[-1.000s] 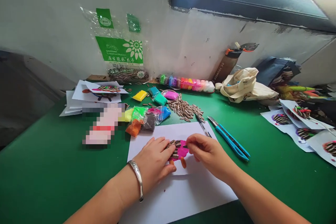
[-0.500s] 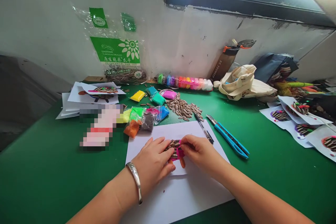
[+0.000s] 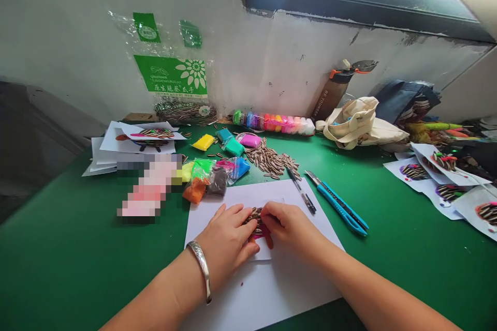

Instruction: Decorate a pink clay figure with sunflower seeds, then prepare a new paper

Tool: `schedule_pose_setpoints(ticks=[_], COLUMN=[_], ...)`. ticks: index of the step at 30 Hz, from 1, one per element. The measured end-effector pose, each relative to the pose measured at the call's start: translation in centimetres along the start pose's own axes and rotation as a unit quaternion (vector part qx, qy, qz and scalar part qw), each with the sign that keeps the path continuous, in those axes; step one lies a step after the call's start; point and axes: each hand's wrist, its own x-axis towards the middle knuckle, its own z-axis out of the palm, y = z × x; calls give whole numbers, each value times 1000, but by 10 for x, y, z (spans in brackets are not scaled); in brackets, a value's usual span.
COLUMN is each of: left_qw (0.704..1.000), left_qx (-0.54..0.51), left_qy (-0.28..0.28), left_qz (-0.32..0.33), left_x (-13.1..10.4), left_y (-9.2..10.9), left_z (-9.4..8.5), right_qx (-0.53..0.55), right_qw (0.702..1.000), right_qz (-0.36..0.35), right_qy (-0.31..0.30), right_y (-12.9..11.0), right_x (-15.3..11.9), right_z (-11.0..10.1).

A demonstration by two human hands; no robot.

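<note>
With right grip (image 3: 289,225) pinched, could not tell on what, leaned over seedy pink clay (image 3: 257,222) from right, with left grip (image 3: 228,234) flat on left.

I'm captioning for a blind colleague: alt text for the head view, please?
A flat left hand and a curled right hand partly cover a seed-studded pink shape on white paper. Around them on a green table are a seed pile, coloured packets and a blue cutter.
</note>
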Motion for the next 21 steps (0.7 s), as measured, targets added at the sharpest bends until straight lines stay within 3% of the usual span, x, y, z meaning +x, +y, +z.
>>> schedule_pose_setpoints(ticks=[4,8,15,21], left_qw=[1000,1000,1000,1000], left_qx=[-2,2,4,0], left_qy=[-1,6,18,2], left_qz=[5,3,4,-3], left_x=[1,1,0,1], left_y=[2,2,-1,2], left_z=[-5,-5,2,-4], right_qx=[26,-66,-58,-87], right_qw=[999,997,998,996], right_qz=[18,8,-8,1], right_qy=[5,45,6,37], right_y=[4,11,4,7], right_x=[-4,-8,-4,-7], right_z=[-8,-13,-4,-12])
